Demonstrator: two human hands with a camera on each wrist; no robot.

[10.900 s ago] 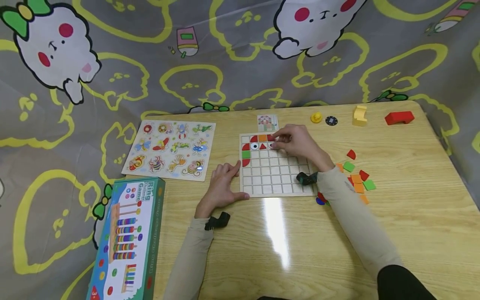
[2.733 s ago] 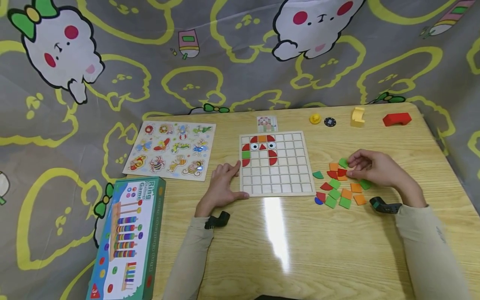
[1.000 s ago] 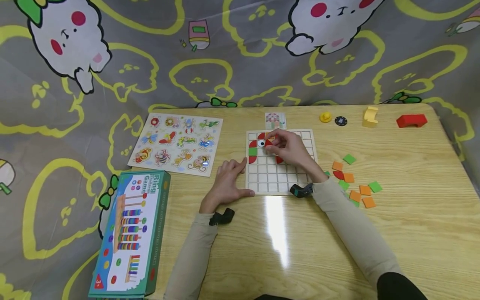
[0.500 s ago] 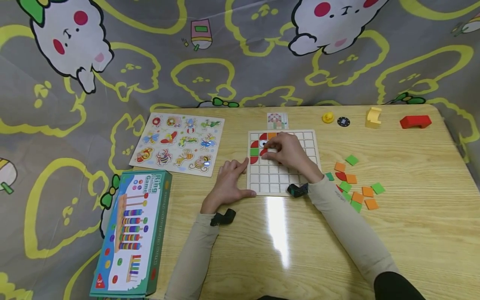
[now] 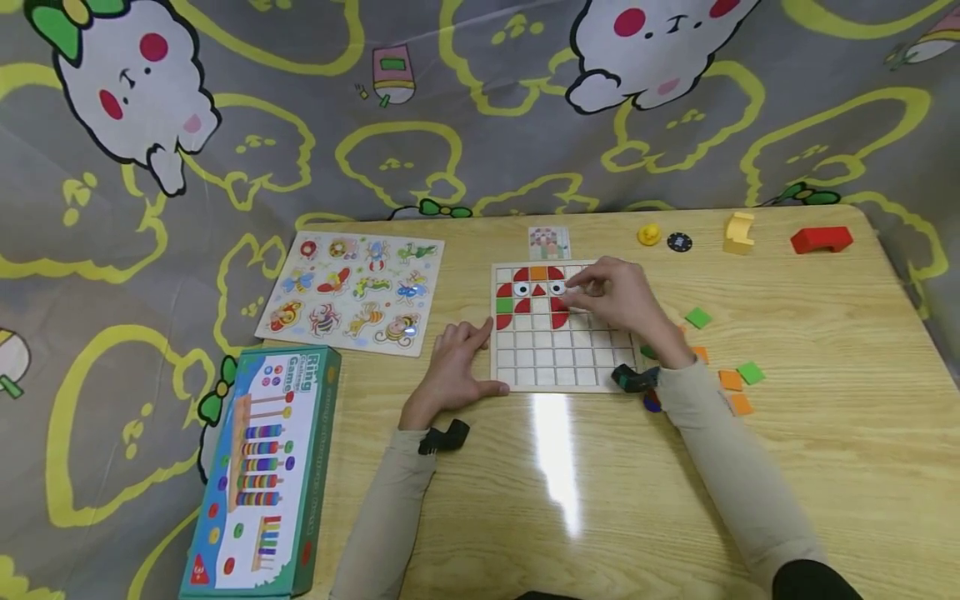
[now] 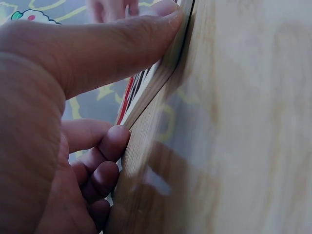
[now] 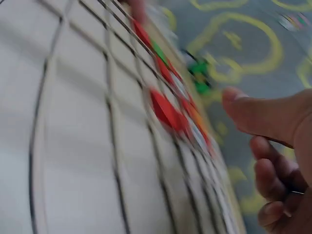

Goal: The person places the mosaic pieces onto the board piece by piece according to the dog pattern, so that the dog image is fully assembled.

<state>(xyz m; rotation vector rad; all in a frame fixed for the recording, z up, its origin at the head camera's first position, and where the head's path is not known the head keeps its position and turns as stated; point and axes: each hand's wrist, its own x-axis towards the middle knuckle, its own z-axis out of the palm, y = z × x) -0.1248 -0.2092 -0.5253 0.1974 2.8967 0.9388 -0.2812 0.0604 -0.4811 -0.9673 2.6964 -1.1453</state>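
A wooden grid board (image 5: 551,367) lies on the table, with red quarter-circle tiles (image 5: 504,321), an orange square (image 5: 537,273), a green square (image 5: 504,305), a red triangle (image 5: 537,291) and two eye tiles (image 5: 522,289) set in its upper-left cells. My left hand (image 5: 453,367) rests at the board's left side, its thumb and index finger spread and touching the edge. Over the board's upper right hovers my right hand (image 5: 622,296). Its thumb and loosely bent fingers hold nothing in the right wrist view. One red tile (image 7: 165,112) shows there, blurred.
Loose green (image 5: 698,317) and orange tiles (image 5: 731,380) lie to the right, partly hidden by the right arm. A pattern card (image 5: 549,242) sits behind the board. Along the back are a yellow duck (image 5: 649,234), a black chip (image 5: 679,242) and blocks (image 5: 822,240). An insect puzzle (image 5: 348,287) and a game box (image 5: 262,467) occupy the left.
My right hand went from the loose tiles to the board, set a red quarter-circle tile below the left eye tile, and has pulled back rightward. The left hand stays at the board's edge.
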